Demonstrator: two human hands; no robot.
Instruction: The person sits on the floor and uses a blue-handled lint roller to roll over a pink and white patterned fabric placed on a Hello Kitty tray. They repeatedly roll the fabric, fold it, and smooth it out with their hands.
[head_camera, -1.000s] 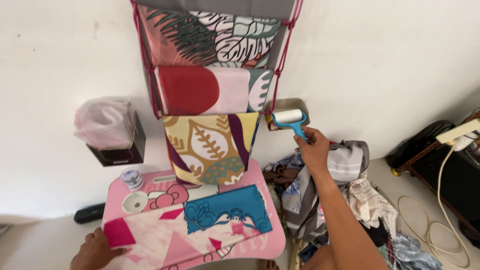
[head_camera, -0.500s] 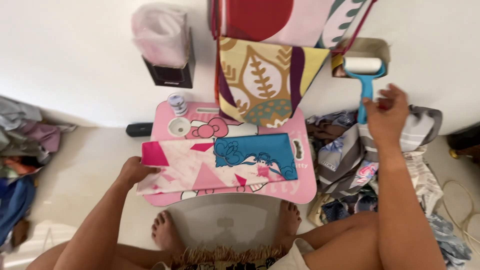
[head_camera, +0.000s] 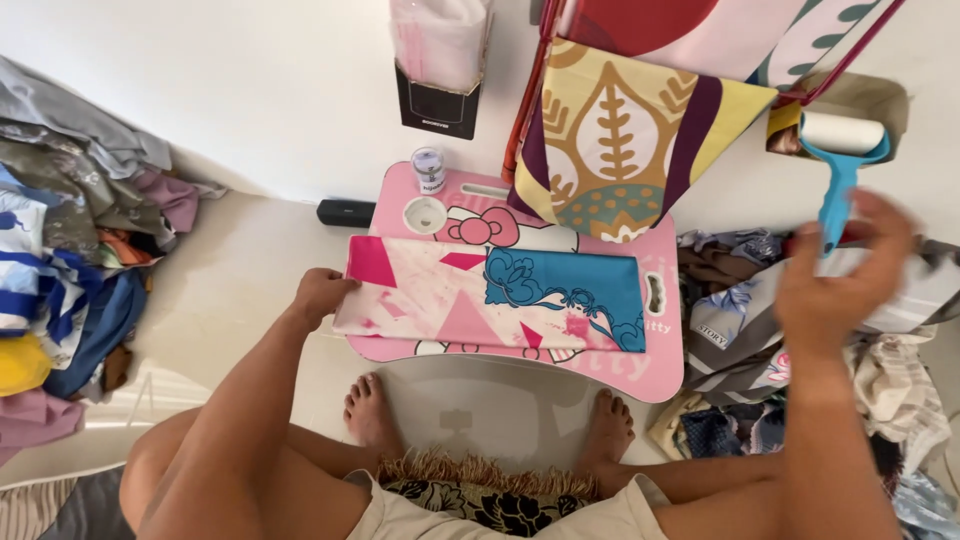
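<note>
Head view: left hand (head_camera: 322, 293) pinning folded pink-and-blue cloth (head_camera: 490, 295) flat on pink lap table (head_camera: 668, 372), steadying it; right hand (head_camera: 835, 275) blurred, fingers spread, empty, just below blue lint roller (head_camera: 838, 160).

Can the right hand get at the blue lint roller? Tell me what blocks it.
Probably yes. The right hand is raised just below the lint roller, its fingers by the blue handle, with nothing between them. The hanging patterned cloth lies off to the side, clear of the way.
</note>
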